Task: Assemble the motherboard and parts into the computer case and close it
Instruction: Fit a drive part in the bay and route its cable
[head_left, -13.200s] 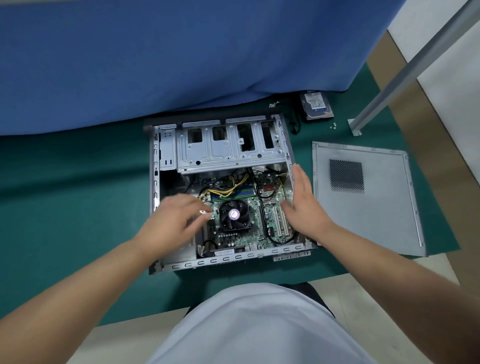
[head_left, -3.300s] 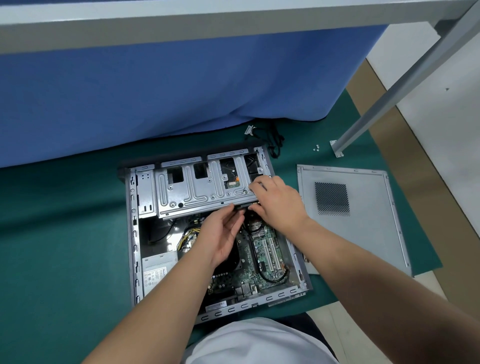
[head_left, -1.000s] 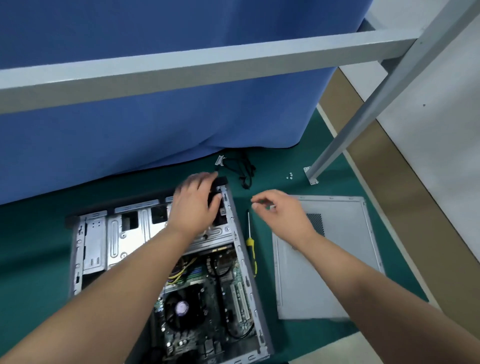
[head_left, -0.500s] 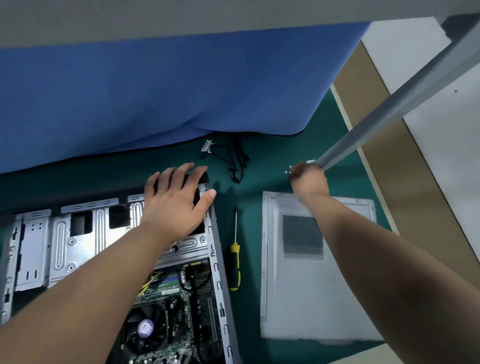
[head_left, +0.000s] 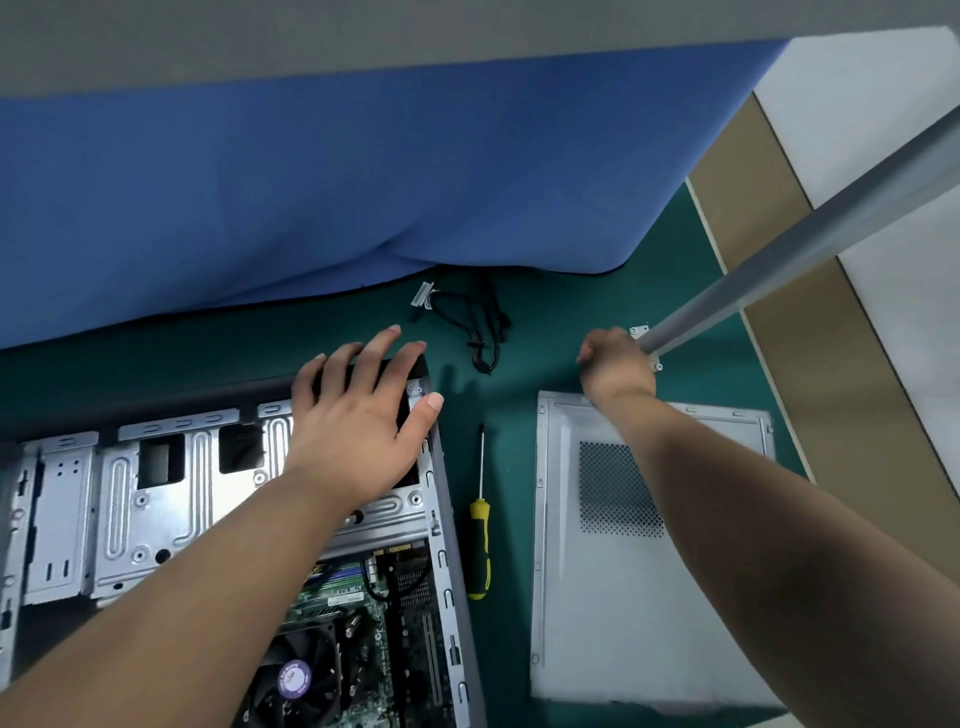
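The open computer case (head_left: 448, 571) lies on a green mat, its silver drive cage (head_left: 156, 519) at the far end. The motherboard (head_left: 384, 649) with its black fan (head_left: 296, 675) sits inside, nearer me. My left hand (head_left: 358, 415) rests flat with spread fingers on the cage's far right corner. My right hand (head_left: 615, 366) is stretched out beyond the grey side panel (head_left: 597, 623), fingers curled down onto the mat beside the foot of a metal post. What the fingers hold is hidden.
A yellow-and-black screwdriver (head_left: 479, 545) lies on the mat between case and side panel. A black cable bundle (head_left: 478, 322) lies past it, near the hanging blue cloth (head_left: 363, 182). The slanted grey post (head_left: 779, 260) stands at the right, on a small bracket (head_left: 640, 330).
My right hand went from above the side panel to the mat by the post's foot and stays there. The left hand has kept its place on the cage corner.
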